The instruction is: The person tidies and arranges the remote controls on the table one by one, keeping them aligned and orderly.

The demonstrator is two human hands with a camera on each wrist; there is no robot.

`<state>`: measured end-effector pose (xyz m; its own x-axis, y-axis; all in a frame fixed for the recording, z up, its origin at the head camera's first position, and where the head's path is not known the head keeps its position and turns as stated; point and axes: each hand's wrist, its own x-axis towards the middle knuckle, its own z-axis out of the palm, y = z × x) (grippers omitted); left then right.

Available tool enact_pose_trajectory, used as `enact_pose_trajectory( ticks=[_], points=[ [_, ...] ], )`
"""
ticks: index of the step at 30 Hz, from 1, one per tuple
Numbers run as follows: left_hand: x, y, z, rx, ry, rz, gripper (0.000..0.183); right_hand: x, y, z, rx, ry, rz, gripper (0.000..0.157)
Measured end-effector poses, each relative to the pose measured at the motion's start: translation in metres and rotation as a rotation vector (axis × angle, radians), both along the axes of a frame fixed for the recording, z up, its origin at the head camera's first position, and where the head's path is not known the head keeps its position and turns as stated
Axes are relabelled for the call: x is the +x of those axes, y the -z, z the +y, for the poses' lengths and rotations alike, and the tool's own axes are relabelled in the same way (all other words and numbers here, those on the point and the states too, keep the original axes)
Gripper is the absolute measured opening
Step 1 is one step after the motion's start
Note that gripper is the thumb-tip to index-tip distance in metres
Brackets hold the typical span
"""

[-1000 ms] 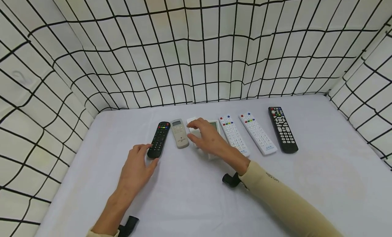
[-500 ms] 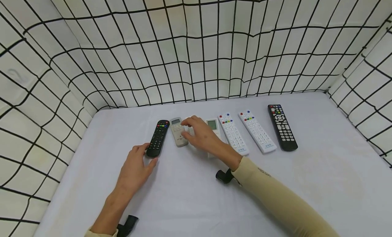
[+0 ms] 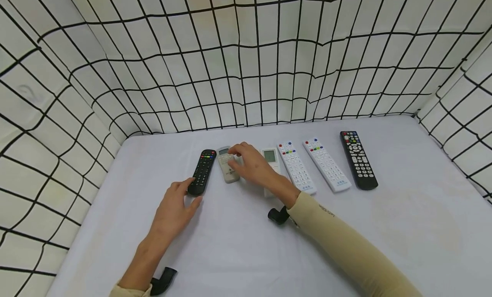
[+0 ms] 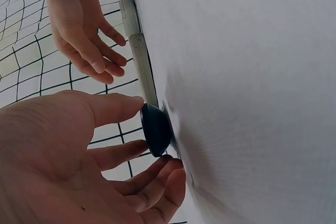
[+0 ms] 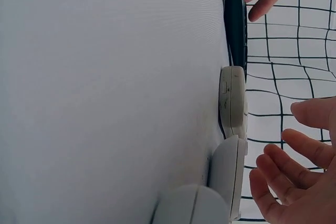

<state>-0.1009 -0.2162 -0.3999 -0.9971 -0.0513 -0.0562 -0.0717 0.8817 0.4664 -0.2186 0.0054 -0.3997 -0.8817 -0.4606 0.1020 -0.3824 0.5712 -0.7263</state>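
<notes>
In the head view, my left hand point(image 3: 173, 211) holds the lower end of a black remote control point(image 3: 203, 169) lying on the white cloth, fingers on its left side and thumb near its lower right corner. My right hand point(image 3: 253, 164) is above the remotes to its right, fingers spread and bent, holding nothing. Partly under those fingertips lies a small grey remote control point(image 3: 226, 174). A white remote with a display point(image 3: 270, 156) shows behind the hand. In the right wrist view, another white remote point(image 5: 228, 166) sits beside the grey one, mostly hidden from the head view.
Further right lie two white remotes with coloured buttons, the nearer one point(image 3: 296, 167) and the farther one point(image 3: 326, 164), then a large black remote point(image 3: 358, 160). Black wire grid point(image 3: 276, 75) against white sheeting encloses the white-covered table point(image 3: 238, 246) at back and sides.
My right hand has shifted left, from over the white remotes to the grey remote's edge. The left hand stays at the black remote's end. The head view has shifted slightly.
</notes>
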Motion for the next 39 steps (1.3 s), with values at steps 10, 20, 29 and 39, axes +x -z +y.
enact_pose_trajectory(
  ticks=[10,20,29,39],
  points=[
    [0.000,0.002,-0.001,0.000,-0.006,0.007,0.063,-0.005,-0.001,-0.011,0.023,0.008,-0.020,0.036],
    [-0.003,0.002,0.001,-0.001,-0.018,0.013,0.064,-0.014,-0.003,-0.016,0.008,-0.020,-0.002,0.036],
    [-0.002,0.001,0.002,0.011,-0.024,-0.010,0.064,-0.020,0.003,-0.025,-0.010,-0.023,-0.037,0.036],
    [-0.001,0.003,-0.001,0.005,-0.028,-0.008,0.063,-0.026,-0.005,-0.041,0.007,-0.060,-0.014,0.037]
  ],
)
